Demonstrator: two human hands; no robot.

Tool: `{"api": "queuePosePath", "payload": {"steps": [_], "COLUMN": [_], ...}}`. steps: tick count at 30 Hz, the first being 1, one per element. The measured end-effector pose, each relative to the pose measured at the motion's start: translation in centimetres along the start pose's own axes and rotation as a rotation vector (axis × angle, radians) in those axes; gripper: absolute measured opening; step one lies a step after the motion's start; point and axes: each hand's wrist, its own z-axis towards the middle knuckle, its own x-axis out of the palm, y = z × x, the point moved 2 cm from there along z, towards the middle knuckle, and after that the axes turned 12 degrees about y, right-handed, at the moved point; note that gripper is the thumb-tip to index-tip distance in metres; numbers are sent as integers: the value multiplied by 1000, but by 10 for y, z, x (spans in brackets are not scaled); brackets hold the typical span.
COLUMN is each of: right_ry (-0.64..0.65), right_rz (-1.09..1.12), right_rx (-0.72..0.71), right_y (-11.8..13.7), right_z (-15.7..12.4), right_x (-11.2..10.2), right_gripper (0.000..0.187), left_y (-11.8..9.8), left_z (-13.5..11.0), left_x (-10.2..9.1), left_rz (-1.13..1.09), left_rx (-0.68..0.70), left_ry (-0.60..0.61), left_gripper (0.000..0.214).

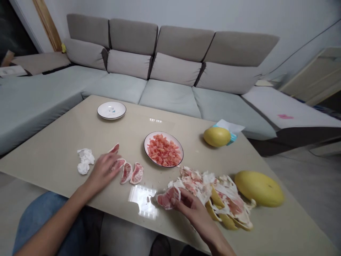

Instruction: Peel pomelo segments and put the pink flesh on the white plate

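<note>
We look out from one camera worn on the head of a seated person, facing forward and tilted down across a table (53,160). From this close, high spot we see the left hand (102,172) and right hand (193,209) just below us in the lower part of the frame, with a knee (39,217) in blue denim at the bottom edge. Farther off, our view runs past the table to a long sofa (170,96) and a pale wall (213,14), which fill the top of the frame and bow slightly toward its edges.
</note>
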Motion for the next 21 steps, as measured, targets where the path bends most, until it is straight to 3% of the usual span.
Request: {"api": "queuePosePath", "payload": {"steps": [2,5,9,15,19,21], "right_ry": [8,25,65,64,56,60], "right_rz": [3,16,43,-4,-15,-3], "right_rx": [-4,-10,-27,-25,-32,-36], "right_y": [0,1,6,12,13,14], "right_z": [0,0,0,-1,1,2], "right_x": [1,3,8,11,13,14], "right_gripper": [35,33,31,29,26,25], "left_y": [-20,-38,-36,-17,-36,-51], "left_z": [-5,-6,-4,-6,-6,-5], "left_x": [12,25,30,23,34,45], "left_rz": [81,214,267,248,364,371], "left_rx": [83,51,97,235,164,126], "left_ry": [223,307,287,69,47,66], "left_gripper": [47,52,46,47,35,42]}}
